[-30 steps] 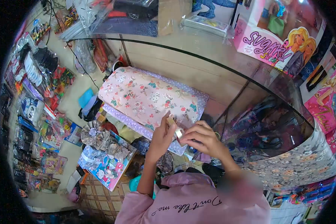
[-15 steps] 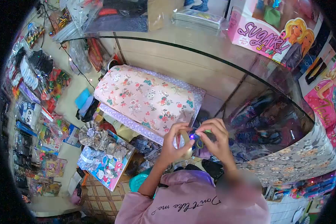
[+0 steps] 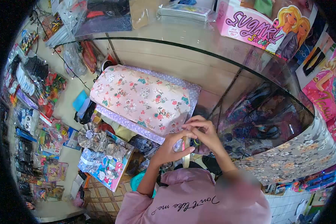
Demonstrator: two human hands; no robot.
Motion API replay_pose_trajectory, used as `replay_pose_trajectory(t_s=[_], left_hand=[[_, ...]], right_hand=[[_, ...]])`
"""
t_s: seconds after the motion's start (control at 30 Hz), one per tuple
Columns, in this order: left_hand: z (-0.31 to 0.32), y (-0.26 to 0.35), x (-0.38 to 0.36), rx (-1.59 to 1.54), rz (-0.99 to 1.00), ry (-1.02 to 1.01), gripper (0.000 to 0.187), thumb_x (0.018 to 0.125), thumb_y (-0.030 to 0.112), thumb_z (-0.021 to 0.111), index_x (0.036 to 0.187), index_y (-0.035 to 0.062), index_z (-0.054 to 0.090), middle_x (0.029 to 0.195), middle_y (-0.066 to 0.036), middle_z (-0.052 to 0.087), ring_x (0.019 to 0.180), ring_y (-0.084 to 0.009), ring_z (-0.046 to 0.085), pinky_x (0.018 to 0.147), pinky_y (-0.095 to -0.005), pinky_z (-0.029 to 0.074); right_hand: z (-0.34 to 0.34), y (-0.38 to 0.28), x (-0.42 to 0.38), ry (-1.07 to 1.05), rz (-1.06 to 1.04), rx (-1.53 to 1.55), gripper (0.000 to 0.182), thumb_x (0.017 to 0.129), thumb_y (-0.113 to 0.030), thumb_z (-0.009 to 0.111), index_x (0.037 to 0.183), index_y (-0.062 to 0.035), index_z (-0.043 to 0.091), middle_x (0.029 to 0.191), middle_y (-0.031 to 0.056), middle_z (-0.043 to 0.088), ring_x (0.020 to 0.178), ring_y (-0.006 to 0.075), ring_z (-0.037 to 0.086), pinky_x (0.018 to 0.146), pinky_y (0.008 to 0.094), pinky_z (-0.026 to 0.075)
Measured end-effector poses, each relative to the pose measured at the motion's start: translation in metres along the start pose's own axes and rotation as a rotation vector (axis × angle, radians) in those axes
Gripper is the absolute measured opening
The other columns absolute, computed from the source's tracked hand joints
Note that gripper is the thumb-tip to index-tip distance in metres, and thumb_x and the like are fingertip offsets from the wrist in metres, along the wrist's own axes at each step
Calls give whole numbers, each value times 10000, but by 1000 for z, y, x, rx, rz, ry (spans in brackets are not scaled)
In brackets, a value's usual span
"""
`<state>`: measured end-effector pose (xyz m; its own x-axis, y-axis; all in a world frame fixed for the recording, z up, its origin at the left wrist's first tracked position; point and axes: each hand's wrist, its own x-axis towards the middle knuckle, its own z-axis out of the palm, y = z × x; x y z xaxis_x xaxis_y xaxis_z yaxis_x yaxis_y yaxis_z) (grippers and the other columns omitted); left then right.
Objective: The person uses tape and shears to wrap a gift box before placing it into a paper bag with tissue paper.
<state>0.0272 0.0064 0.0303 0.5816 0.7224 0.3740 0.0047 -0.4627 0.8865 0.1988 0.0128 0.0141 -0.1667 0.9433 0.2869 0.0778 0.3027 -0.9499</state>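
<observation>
My left hand [image 3: 170,148] and my right hand [image 3: 202,133] meet just in front of a box wrapped in pink floral paper [image 3: 142,98]. Both pinch a small piece of tan tape [image 3: 185,156], and a strip of it hangs down from my left fingers. A little green and yellow shows under my right fingers; I cannot tell what it is. The floral box lies on purple dotted paper [image 3: 132,127], with its near right corner by my fingertips.
A curved glass counter [image 3: 227,63] runs behind the box and round to the right, with doll boxes [image 3: 250,26] on top. Lower left sit a gift with bows [image 3: 102,160], a teal basin [image 3: 137,182] and racks of small toys [image 3: 30,82].
Both hands dropped from the floral box's corner toward my chest and closed together. The tape now hangs down as a strip from my left fingers. The view shifted slightly.
</observation>
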Motion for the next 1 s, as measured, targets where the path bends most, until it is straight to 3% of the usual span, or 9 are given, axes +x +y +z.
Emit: replay_pose_trajectory(t_s=[0.13,0.33,0.47,0.5,0.6,0.7,0.8,0.93,1.0], left_hand=[[-1,-6,4,-80,-28,105,358,770,84,643,1113,30,553,997,-59,612,898,-105,555,786,-268,434],[-3,-6,13,-517,-214,235,380,855,109,554,1223,49,484,1020,-61,598,934,-100,530,811,-249,415],[0,-11,18,-322,-242,292,331,880,126,524,1198,37,519,1219,-109,470,1018,-138,505,869,-284,394],[0,-11,20,-298,-239,290,323,891,141,505,1193,28,524,1245,-119,450,1071,-162,474,904,-301,368],[-4,-12,24,-218,-224,288,324,924,184,447,1175,1,539,1325,-149,389,1230,-235,381,1009,-352,291],[0,-23,28,-194,-150,284,356,936,200,433,1192,-36,507,1323,-163,394,1213,-251,411,1002,-360,320],[-2,-33,39,-393,-225,312,339,932,210,447,1155,-22,553,1308,-134,397,1210,-216,391,997,-343,310],[-4,-26,59,-550,-223,362,346,932,223,452,1146,-24,566,1295,-111,397,1204,-198,387,989,-336,316],[-5,-26,63,-507,-173,355,357,942,222,432,1180,-24,534,1307,-110,382,1187,-217,424,986,-349,350]], right_hand=[[3,11,-9,84,136,137,166,852,-112,561,945,6,631,947,92,582,942,161,526,830,279,395],[19,-2,-31,83,-205,4,198,830,-208,592,896,-23,621,1231,161,421,1157,279,408,968,368,315],[32,-2,-42,57,-245,-98,221,807,-179,620,952,-11,610,1370,182,246,1248,329,297,980,413,313],[38,1,-44,164,-291,-200,197,833,-143,590,966,1,605,1213,184,454,1107,258,474,869,360,422],[37,1,-63,92,248,-84,179,865,-146,557,951,3,605,886,115,614,793,150,593,675,279,470],[48,13,-69,201,329,75,187,877,-170,552,940,-2,603,635,36,595,555,96,545,534,245,429],[32,19,-64,115,379,-224,224,871,-199,568,939,14,588,696,68,598,618,122,555,561,265,430],[22,19,-53,169,-91,-393,220,852,-162,577,961,29,578,824,155,583,691,248,587,611,309,447],[17,12,-53,235,-4,-395,229,845,-159,583,972,32,577,847,164,584,703,283,592,628,324,451]])
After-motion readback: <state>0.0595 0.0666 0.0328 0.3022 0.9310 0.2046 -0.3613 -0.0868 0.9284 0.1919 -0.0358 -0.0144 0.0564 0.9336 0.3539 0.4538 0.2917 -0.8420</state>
